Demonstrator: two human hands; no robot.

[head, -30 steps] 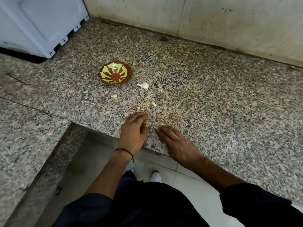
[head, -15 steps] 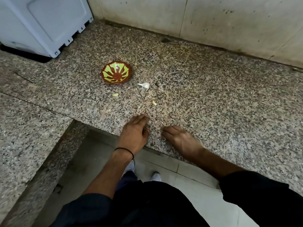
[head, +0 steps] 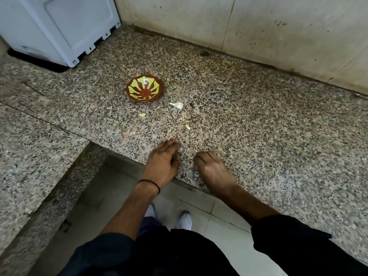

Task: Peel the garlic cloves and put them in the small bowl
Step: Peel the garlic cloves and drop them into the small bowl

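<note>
Left hand (head: 162,162) lies flat, fingers straight, on the speckled granite counter (head: 258,136), seemingly reaching for the white unpeeled garlic clove (head: 177,105) near the empty small red-and-yellow bowl (head: 145,89); right hand (head: 214,172) rests curled, contents hidden.

The bowl (head: 145,88) stands on the surface (head: 258,126), nearer than the boxy appliance (head: 59,26) in the back-left corner. A whole clove (head: 177,105) lies just right of it. Two small cloves lie nearer, the left clove (head: 142,114) and the right clove (head: 187,126). At the near edge rest the left hand (head: 162,162) and the right hand (head: 213,170), apart.
</note>
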